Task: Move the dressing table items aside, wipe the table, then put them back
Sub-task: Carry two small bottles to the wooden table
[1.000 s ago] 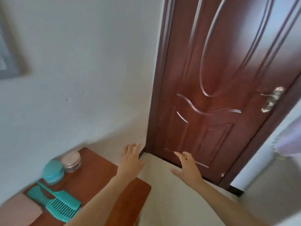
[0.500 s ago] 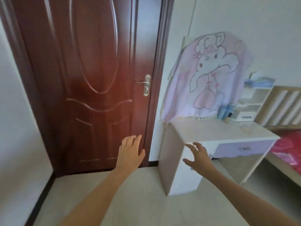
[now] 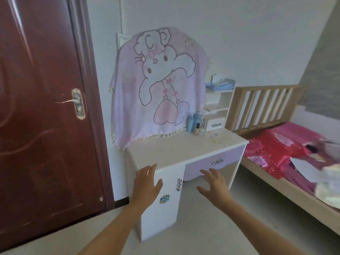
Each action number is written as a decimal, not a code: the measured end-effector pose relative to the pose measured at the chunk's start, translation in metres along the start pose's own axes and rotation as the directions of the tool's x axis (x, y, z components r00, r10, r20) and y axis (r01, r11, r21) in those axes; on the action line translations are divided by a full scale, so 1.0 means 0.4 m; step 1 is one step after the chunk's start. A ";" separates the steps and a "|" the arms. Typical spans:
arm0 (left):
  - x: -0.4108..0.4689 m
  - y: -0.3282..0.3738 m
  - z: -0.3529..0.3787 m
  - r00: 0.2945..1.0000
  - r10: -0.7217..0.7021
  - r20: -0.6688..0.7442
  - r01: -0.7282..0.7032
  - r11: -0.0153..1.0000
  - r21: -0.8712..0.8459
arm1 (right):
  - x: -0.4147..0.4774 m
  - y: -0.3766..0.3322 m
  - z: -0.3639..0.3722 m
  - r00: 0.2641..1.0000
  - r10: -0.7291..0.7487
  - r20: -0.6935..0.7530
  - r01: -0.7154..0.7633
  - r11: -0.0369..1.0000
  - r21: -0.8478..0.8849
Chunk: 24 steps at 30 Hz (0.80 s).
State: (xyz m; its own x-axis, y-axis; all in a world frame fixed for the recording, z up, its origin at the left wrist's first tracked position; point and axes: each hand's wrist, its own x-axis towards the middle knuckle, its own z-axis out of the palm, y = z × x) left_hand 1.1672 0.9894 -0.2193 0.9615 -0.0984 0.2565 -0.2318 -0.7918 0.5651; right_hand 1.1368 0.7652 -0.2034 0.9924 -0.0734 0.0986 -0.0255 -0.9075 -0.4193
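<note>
a person stands before a white and lilac dressing table [image 3: 176,151] set against the wall between a dark red door [image 3: 42,107] and a bed [image 3: 272,162] with red bedding. both arms reach toward the table. the left hand [image 3: 146,186] is released, fingers straight and slightly spread, holding nothing; its fingertips [image 3: 152,167] line up with the table's front left corner, though contact cannot be told from here. the right hand [image 3: 214,186] is likewise released, fingers splayed and empty, hanging in front of the lilac drawer [image 3: 213,162] and apart from it. the table's items sit at the back right of the top: 2 blue bottles [image 3: 193,120] with a small beige bottle [image 3: 197,128] in front, just beside a white shelf unit [image 3: 218,107] that carries a blue pack [image 3: 220,85] on its top tier. small yellowish marks [image 3: 214,139] dot the top near them. a lilac cartoon cloth [image 3: 158,85] hangs over the table's upright back, its fringed hem touching the top.
</note>
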 end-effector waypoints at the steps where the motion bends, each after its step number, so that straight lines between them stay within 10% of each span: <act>1: 0.027 0.011 0.023 1.000 0.010 0.000 -0.010 1.000 -0.005 | 0.022 0.022 -0.006 1.000 0.005 -0.010 -0.005 1.000 0.009; 24: 0.889 0.100 0.480 0.977 0.093 0.193 -0.080 0.994 -0.073 | 0.750 0.383 -0.025 0.964 0.264 -0.042 -0.265 0.964 -0.016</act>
State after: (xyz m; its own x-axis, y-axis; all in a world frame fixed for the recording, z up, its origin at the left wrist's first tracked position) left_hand 1.5284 0.8072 -0.2559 0.9460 -0.2864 0.1517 -0.3185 -0.7352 0.5984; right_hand 1.4295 0.6002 -0.2291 0.9446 -0.3276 0.0218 -0.2893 -0.8620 -0.4162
